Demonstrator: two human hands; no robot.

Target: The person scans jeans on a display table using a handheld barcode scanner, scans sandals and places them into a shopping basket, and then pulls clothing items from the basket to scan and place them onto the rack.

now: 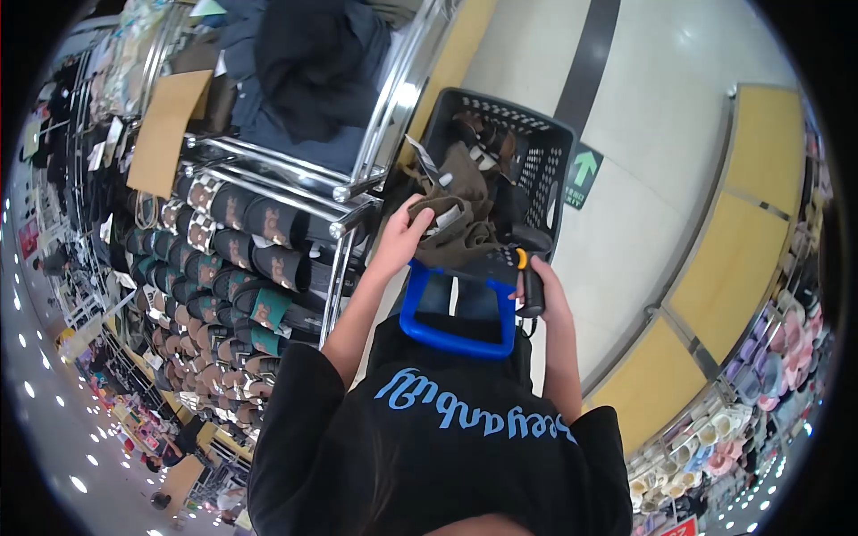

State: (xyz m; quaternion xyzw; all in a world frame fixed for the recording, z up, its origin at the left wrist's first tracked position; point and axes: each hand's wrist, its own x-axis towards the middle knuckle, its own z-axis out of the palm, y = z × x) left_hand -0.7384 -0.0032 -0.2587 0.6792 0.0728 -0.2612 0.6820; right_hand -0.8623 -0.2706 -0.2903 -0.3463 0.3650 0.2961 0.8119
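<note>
My left hand (402, 234) grips the edge of a brown cloth item (465, 192) with a white label, at the near left side of a dark shopping basket (559, 138). In my right hand (547, 290) is a black handheld scanner (533, 293) with a yellow part, held beside the basket's near right corner. The basket's blue handle (456, 344) lies toward my body. Inside the basket, more dark and patterned items lie around the brown cloth.
At the left, a chrome rack (268, 156) holds folded dark clothes (313, 71) above rows of slippers (228, 250). A cardboard piece (170, 134) stands on it. Low yellow platforms (715, 277) curve along the right. A green exit sign (583, 176) marks the floor.
</note>
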